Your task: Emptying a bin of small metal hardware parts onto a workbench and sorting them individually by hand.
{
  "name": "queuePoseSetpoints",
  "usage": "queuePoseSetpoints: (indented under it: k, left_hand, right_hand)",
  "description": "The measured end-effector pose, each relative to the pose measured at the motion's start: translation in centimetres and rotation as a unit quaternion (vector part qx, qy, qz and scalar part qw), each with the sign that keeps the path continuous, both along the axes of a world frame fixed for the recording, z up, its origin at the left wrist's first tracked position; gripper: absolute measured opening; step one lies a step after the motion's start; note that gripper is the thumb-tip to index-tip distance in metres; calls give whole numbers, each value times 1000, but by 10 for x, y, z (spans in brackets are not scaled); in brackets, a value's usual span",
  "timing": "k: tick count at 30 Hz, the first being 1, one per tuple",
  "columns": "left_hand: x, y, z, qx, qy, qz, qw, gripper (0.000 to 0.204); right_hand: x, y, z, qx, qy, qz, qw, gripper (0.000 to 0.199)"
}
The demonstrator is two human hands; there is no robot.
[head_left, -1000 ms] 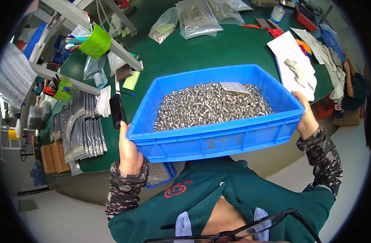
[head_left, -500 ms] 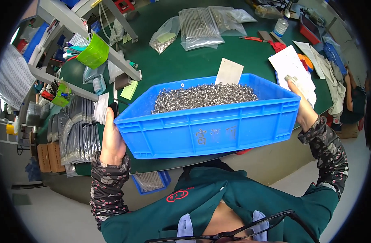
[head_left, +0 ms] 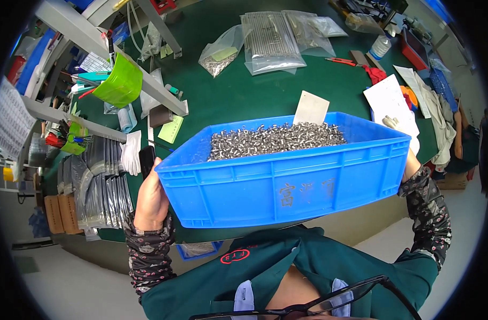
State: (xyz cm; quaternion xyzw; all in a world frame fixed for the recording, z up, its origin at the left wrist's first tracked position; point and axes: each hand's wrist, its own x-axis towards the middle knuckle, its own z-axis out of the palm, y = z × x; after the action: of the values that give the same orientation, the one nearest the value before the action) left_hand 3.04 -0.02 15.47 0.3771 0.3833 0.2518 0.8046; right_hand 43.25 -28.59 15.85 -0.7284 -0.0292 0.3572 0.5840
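Observation:
A blue plastic bin [head_left: 244,194] is between my two hands, its near wall facing me, over the front edge of the table. Inside it lies a heap of small shiny metal parts [head_left: 276,142]. A pale blank card [head_left: 311,109] stands tilted at the heap's far side. My left hand [head_left: 151,202] grips the bin's left end, thumb up by the rim and fingers mostly hidden. My right hand [head_left: 412,165] holds the right end; the bin's corner covers most of its fingers.
On the green table [head_left: 222,101] lie clear bags of metal parts [head_left: 221,57], red-handled pliers [head_left: 341,61], white papers [head_left: 390,104] and a black phone [head_left: 147,161]. A grey frame post [head_left: 153,88] carries a green pen cup [head_left: 119,82]. Grey bagged strips [head_left: 102,176] lie left.
The bin has come a little nearer to me and slightly right, both hands still on it. Less of my right hand shows now. The whole view has shifted slightly.

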Motion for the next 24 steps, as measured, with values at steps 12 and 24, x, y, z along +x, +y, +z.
queuePoseSetpoints:
  k: [12, 24]
  left_hand:
    - [1, 9, -26, 113, -12, -42, 993, 28]
    - [32, 51, -88, 147, -14, -15, 989, 24]
  right_hand:
    - [35, -23, -20, -8, 7, 9, 1000, 38]
    - [35, 0, -33, 0, 11, 10, 1000, 38]
